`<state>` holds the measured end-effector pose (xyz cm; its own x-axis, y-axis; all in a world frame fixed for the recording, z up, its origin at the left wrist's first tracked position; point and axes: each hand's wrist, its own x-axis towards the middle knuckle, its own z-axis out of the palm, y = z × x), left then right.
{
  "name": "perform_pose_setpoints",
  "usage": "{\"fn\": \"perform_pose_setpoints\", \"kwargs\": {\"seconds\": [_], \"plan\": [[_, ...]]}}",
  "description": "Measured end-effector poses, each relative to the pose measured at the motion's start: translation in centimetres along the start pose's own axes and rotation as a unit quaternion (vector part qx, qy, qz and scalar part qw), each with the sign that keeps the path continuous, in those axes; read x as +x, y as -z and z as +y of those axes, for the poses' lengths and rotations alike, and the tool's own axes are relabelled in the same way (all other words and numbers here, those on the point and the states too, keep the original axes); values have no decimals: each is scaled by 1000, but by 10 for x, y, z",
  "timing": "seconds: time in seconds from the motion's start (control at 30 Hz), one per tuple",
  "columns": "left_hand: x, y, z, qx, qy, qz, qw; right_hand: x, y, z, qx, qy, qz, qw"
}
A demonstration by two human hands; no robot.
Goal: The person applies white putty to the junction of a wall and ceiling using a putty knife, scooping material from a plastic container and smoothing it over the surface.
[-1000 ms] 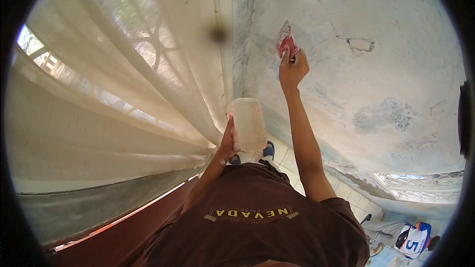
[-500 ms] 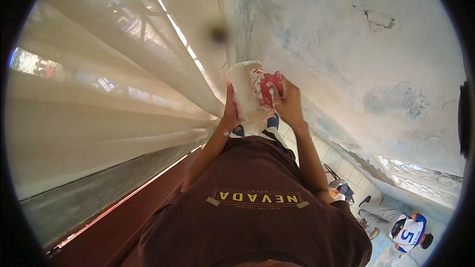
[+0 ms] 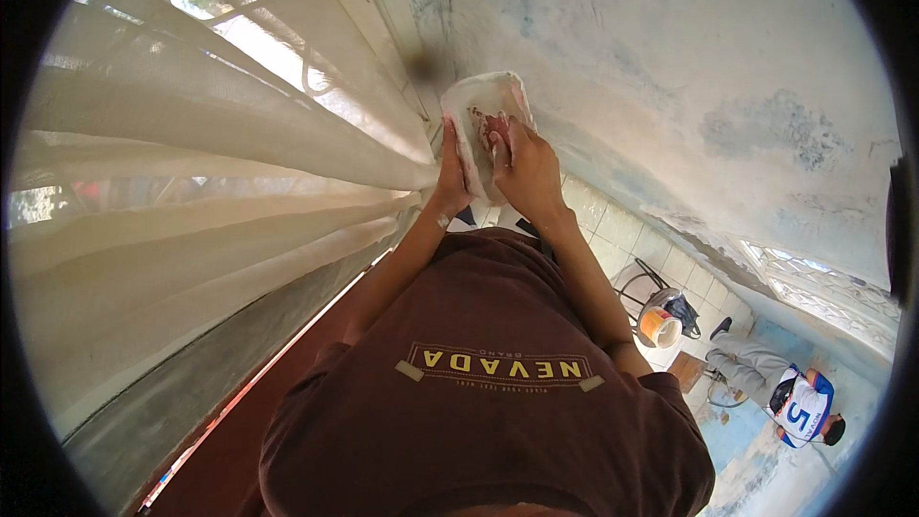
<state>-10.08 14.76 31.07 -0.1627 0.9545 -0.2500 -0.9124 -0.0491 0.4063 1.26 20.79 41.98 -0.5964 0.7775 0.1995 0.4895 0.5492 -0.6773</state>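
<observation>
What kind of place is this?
Probably a room, maybe in a home: long pale curtains hang at the left, a patchy wall stands at the right, and there's a pale tiled floor.

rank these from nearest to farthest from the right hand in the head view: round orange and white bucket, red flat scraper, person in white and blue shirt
1. Red flat scraper: in the right hand.
2. Round orange and white bucket: lower right.
3. Person in white and blue shirt: beyond the bucket, lower right.

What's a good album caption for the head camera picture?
Near a pale curtain and patchy wall, the left hand holds a whitish container, the right hand a red scraper against it.
</observation>
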Motion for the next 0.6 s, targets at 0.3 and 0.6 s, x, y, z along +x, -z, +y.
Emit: {"fn": "perform_pose_setpoints", "kwargs": {"seconds": [0.3,0.6], "plan": [[-16,3,6,-43,-10,14,999,3,58,-3,135,-107,4,985],[-21,5,10,-12,-28,25,999,-5,-1,-18,54,31,-49,997]]}}
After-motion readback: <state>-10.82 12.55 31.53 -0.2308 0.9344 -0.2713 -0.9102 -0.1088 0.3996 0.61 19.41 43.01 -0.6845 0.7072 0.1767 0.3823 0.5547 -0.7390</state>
